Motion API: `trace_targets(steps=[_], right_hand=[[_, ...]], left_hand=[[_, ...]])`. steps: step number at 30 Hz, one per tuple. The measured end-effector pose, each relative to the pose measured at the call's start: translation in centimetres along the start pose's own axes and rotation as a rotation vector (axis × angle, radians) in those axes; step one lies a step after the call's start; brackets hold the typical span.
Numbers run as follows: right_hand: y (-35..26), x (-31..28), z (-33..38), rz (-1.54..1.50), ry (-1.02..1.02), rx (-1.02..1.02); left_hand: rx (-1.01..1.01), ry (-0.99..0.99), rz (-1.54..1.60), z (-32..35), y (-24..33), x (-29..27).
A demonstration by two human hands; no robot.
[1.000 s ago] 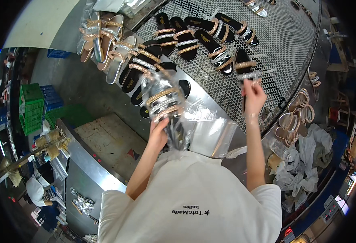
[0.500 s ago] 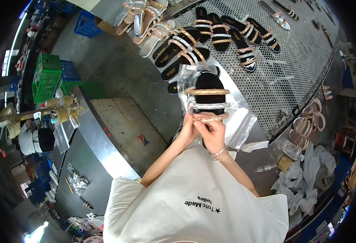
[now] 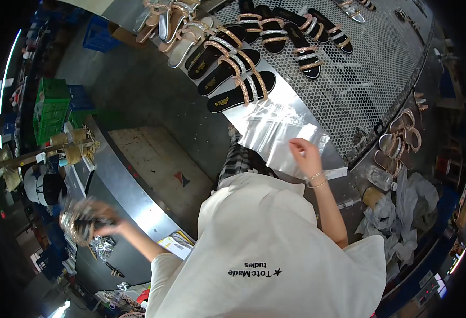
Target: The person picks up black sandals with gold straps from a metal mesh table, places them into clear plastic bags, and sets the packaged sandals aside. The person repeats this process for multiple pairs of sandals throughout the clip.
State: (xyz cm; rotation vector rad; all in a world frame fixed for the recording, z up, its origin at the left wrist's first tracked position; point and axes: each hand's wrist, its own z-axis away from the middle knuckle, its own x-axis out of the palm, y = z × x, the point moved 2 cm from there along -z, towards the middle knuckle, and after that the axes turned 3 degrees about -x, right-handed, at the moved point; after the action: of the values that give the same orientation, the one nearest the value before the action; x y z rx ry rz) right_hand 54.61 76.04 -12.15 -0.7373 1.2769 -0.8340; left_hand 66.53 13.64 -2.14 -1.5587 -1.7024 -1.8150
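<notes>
Stretched out to the left, my left hand [image 3: 106, 223] is closed on a slide sandal [image 3: 82, 222]. The sandal is smeared by motion; dark and shiny parts show. My right hand [image 3: 308, 159] hovers over or touches the clear plastic bags [image 3: 267, 132], its fingers loosely bent and apart. Those bags lie on the metal edge in front of me. Just beyond them sits a black sandal [image 3: 243, 93] with glittery rose-gold and silver straps, in a row with similar ones.
More black sandals [image 3: 303, 50] lie on the perforated metal table [image 3: 349, 100]. Loose sandals [image 3: 400, 140], a plastic bottle [image 3: 381, 178] and crumpled plastic [image 3: 397, 212] are at the right. On the left stand a curved metal counter [image 3: 137, 185] and a green crate [image 3: 51, 108].
My left hand has swung from the middle to the far left, carrying the sandal. My right hand has let go of it and moved right, over the bags. The view has shifted slightly.
</notes>
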Motion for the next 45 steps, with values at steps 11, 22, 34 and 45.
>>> trace_targets(steps=[11, 22, 34, 45], right_hand=[[7.1, 1.4, 1.3, 0.142, 0.227, 0.230], [8.1, 0.5, 4.2, 0.047, 0.406, 0.382], [-1.3, 3.3, -3.1, -0.222, 0.151, 0.003], [-7.7, 9.1, -11.3, -0.364, -0.199, -0.257]], left_hand=[[-0.915, -0.415, -0.794, 14.5, -24.6, 12.1], [-0.272, -1.657, -1.026, 35.1, -39.3, 16.4], [-1.657, -0.657, -0.200, 30.5, -35.4, 18.3], [-1.041, -0.095, -0.320, 20.1, -30.3, 18.7]])
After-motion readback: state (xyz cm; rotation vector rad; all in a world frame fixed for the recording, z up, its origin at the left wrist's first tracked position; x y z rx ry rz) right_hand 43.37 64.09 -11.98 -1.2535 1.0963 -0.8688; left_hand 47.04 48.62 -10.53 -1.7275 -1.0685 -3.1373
